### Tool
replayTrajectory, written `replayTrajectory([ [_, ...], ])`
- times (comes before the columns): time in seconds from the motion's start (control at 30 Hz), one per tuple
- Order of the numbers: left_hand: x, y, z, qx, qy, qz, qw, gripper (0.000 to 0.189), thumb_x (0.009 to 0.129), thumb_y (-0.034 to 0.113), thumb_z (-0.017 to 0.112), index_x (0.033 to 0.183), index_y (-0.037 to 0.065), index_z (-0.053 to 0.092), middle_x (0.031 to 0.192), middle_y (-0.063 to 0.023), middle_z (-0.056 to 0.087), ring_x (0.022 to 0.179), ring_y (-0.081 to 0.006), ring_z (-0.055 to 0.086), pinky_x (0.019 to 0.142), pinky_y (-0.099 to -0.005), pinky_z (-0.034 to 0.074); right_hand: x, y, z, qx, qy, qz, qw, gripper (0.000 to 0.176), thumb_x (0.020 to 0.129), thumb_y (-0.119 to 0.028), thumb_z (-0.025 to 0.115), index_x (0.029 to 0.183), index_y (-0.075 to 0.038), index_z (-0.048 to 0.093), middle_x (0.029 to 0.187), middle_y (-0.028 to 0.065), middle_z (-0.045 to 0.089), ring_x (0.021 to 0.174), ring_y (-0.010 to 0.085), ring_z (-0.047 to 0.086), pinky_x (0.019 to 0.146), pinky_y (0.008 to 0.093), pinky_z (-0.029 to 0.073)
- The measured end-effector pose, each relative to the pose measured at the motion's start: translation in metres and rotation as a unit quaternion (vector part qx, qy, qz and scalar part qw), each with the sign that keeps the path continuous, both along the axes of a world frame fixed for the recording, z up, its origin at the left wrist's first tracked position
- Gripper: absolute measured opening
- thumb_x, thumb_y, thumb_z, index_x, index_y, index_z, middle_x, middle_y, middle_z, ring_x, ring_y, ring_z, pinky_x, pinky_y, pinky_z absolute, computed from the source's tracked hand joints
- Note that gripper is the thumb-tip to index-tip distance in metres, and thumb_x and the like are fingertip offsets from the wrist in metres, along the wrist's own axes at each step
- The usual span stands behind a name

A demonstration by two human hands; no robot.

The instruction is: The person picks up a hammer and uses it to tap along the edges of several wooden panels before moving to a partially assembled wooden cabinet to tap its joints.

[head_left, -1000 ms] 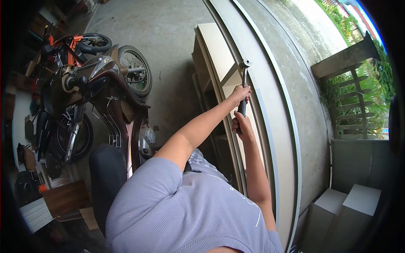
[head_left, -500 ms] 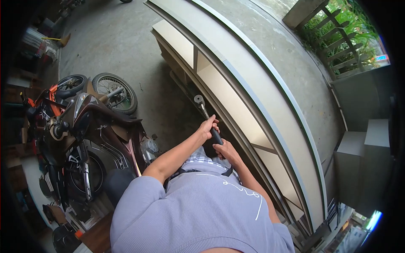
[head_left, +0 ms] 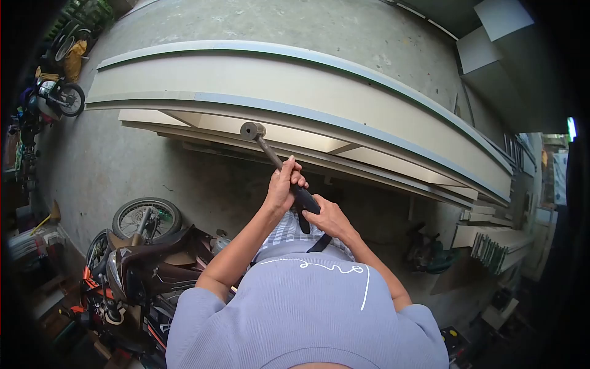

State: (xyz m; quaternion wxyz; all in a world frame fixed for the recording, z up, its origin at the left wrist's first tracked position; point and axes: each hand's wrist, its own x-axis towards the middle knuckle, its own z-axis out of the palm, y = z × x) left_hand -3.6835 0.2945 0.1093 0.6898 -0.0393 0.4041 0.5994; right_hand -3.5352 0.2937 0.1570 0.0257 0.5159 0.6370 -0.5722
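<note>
Both my hands are on a hammer point(head_left: 270, 152), which slants up and to the left in front of my waist. It has a short cylindrical metal head, a bare metal shaft and a black grip. My left hand point(head_left: 284, 184) is closed around the handle where the shaft meets the grip. Lower down, my right hand point(head_left: 330, 219) is closed on the black grip, its fingers partly hidden. Beyond the hammer lies a long cream-coloured cabinet-like frame point(head_left: 289, 104) with open compartments; the hammer head overlaps its near edge in this view.
At the lower left stands a dark motorbike point(head_left: 157, 258), and another motorbike point(head_left: 58, 98) is farther off. Stacked panels point(head_left: 498, 243) lie to the right. Pale boxes point(head_left: 501, 31) stand at the upper right. Concrete floor point(head_left: 86, 166) runs around the frame.
My view has turned, so the long frame now lies across in front of me and the motorbike sits lower left. The hammer appears closer and tilts further left; both hands keep hold.
</note>
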Motion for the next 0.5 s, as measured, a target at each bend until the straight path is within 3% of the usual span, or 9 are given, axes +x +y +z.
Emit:
replayTrajectory([
  [0.1,0.049,0.009,0.017,0.030,0.002,-0.090,0.995,0.026,0.089,0.030,0.049,0.080,0.006,0.047,0.053,0.0018,0.035,0.053,-0.0120,0.044,0.058,-0.0306,0.043,0.044,-0.014,0.021,0.008,-0.008,-0.083,0.996,0.042,0.071,-0.030,0.058,0.100,-0.001,0.054,0.079,0.0182,0.060,0.076,0.0290,0.060,0.068,0.0359,0.045],
  [0.17,0.081,0.014,0.026,0.043,0.005,-0.143,0.989,0.025,0.089,0.030,0.049,0.080,0.006,0.047,0.053,0.0015,0.036,0.053,-0.0122,0.044,0.058,-0.0301,0.043,0.073,-0.026,0.017,0.038,-0.001,-0.100,0.994,0.039,0.073,-0.028,0.058,0.101,-0.002,0.054,0.077,0.0166,0.060,0.072,0.0269,0.061,0.067,0.0347,0.046],
  [0.23,0.112,0.020,0.028,0.043,-0.003,-0.182,0.982,0.025,0.089,0.030,0.050,0.080,0.006,0.047,0.054,0.0013,0.037,0.054,-0.0124,0.045,0.058,-0.0298,0.043,0.097,-0.029,0.031,-0.009,-0.011,-0.178,0.984,0.037,0.075,-0.028,0.058,0.101,-0.002,0.054,0.074,0.0139,0.060,0.067,0.0227,0.061,0.065,0.0329,0.046],
  [0.27,0.127,0.022,0.026,0.046,-0.002,-0.192,0.980,0.024,0.088,0.029,0.051,0.081,0.006,0.047,0.055,0.0014,0.038,0.054,-0.0125,0.045,0.058,-0.0299,0.043,0.111,-0.031,0.029,-0.009,-0.007,-0.194,0.981,0.034,0.076,-0.027,0.057,0.097,-0.001,0.055,0.069,0.0104,0.059,0.059,0.0175,0.059,0.059,0.0304,0.046],
  [0.5,0.192,0.032,0.011,0.003,-0.016,-0.223,0.975,0.022,0.088,0.027,0.051,0.081,0.007,0.047,0.054,0.0022,0.039,0.054,-0.0119,0.045,0.058,-0.0297,0.043,0.176,-0.029,0.018,-0.059,0.026,-0.237,0.969,0.030,0.075,-0.027,0.058,0.090,-0.002,0.055,0.064,0.0080,0.057,0.053,0.0146,0.056,0.051,0.0286,0.044],
])
